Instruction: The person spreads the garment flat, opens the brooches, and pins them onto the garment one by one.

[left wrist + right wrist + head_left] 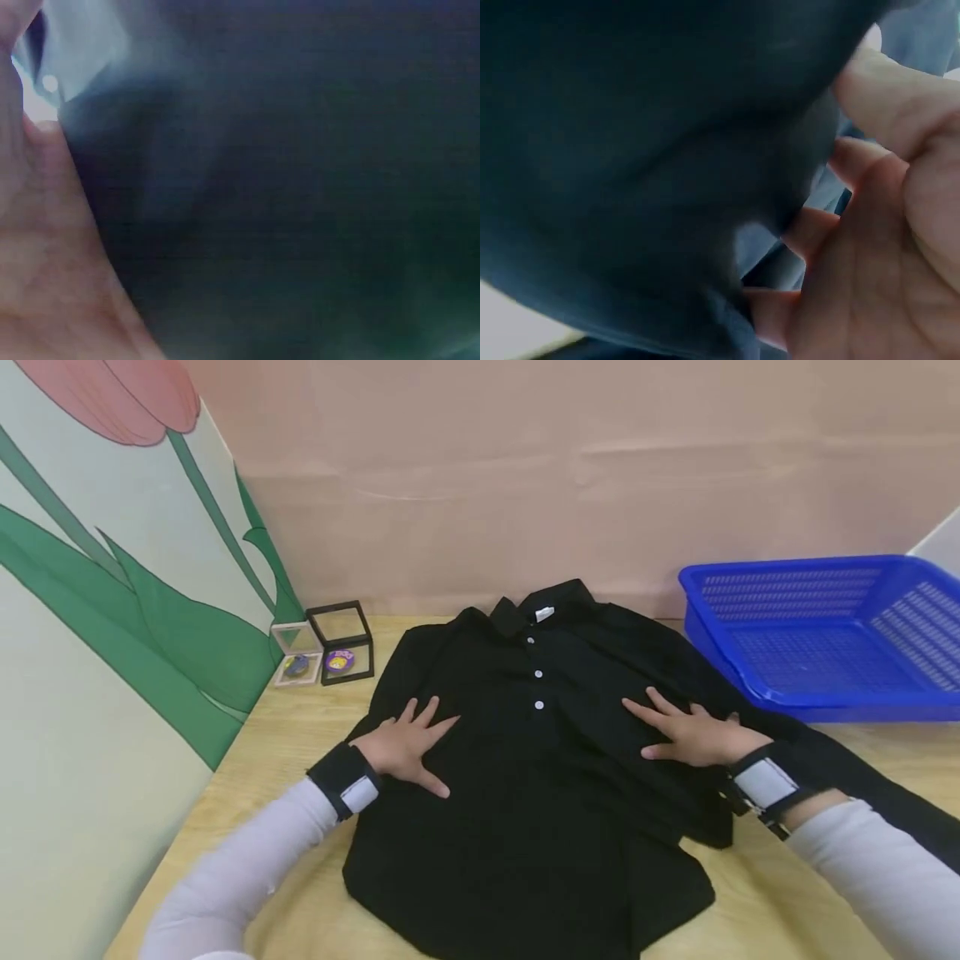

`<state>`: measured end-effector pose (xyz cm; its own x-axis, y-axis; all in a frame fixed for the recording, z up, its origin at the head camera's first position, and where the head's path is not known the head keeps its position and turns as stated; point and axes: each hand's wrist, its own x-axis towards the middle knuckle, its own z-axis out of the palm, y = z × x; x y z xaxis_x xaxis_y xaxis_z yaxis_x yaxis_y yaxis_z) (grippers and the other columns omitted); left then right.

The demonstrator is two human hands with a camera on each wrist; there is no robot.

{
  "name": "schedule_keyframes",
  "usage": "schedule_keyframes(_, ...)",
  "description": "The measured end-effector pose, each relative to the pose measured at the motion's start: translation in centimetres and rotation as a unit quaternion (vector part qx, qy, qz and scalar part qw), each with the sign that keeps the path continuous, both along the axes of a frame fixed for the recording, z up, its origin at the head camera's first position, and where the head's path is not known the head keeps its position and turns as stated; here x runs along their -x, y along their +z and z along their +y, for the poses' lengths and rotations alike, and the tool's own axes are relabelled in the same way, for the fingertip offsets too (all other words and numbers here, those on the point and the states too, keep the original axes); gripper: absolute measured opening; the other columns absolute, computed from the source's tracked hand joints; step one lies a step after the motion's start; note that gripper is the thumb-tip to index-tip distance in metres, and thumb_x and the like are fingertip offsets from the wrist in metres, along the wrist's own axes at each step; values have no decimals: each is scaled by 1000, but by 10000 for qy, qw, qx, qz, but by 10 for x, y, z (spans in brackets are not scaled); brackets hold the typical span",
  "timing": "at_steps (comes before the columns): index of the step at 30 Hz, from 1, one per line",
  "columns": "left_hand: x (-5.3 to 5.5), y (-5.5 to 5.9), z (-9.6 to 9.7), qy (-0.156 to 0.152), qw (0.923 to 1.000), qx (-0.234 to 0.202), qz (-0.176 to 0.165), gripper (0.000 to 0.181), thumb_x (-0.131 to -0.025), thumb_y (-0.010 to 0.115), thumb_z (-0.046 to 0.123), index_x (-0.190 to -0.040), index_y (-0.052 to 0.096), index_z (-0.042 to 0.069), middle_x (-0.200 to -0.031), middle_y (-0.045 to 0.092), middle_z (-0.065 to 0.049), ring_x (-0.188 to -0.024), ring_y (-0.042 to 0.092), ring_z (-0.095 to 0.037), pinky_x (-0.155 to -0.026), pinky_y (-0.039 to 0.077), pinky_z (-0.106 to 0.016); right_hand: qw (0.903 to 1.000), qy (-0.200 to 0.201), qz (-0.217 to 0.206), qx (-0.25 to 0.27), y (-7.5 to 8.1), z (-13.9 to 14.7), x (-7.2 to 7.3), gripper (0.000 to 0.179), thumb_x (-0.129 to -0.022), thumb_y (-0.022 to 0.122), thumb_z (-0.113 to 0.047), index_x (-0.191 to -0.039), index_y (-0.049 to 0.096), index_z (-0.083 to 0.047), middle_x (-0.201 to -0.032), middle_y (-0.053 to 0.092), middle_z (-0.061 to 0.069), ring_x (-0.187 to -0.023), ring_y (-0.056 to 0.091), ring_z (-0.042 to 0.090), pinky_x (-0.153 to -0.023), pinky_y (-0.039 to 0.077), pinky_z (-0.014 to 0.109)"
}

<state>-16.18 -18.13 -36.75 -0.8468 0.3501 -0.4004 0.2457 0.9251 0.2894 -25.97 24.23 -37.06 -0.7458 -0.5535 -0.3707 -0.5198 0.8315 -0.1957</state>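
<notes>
A black collared shirt [510, 827] with white buttons lies front up on the wooden table, its collar toward the back wall. My left hand [405, 747] rests with spread fingers on the left side of its chest; the left wrist view shows the palm beside dark cloth [285, 187]. On the right side of the chest lies my right hand [693, 737], fingers spread as well. In the right wrist view its fingertips [772, 315] touch the dark fabric, which is rumpled there. One sleeve stretches out to the right under my right forearm; the other sleeve is mostly hidden.
A blue plastic basket [720, 660] stands at the back right, close to the shirt's right shoulder. Two small open display cases [348, 643] with round badges sit at the back left. A wall with painted tulips [172, 577] borders the table's left edge.
</notes>
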Motion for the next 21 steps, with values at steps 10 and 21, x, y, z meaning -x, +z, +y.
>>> schedule_keyframes(10, -17, 31, -64, 1256, 9721, -1370, 1430, 47, -93, 61, 12, -135, 51, -5, -136, 55, -27, -129, 51, -44, -107, 41, -57, 9951, -61, 975, -156, 28, -30, 2, 69, -93, 68, -29, -152, 39, -9, -156, 23, 35, -131, 31, 68, -85, 41, 78)
schedule_keyframes(21, -23, 21, -74, 2118, 9771, -182, -85, 41, -74, 85, 25, -102, 64, 2, -102, 65, -11, -91, 61, -26, -78, 51, -37, 9934, 70, 344, 1092, 59, -151, -8, 68, -101, 54, -42, -158, 25, -18, -165, 10, 23, -146, 14, 58, -111, 18, 74)
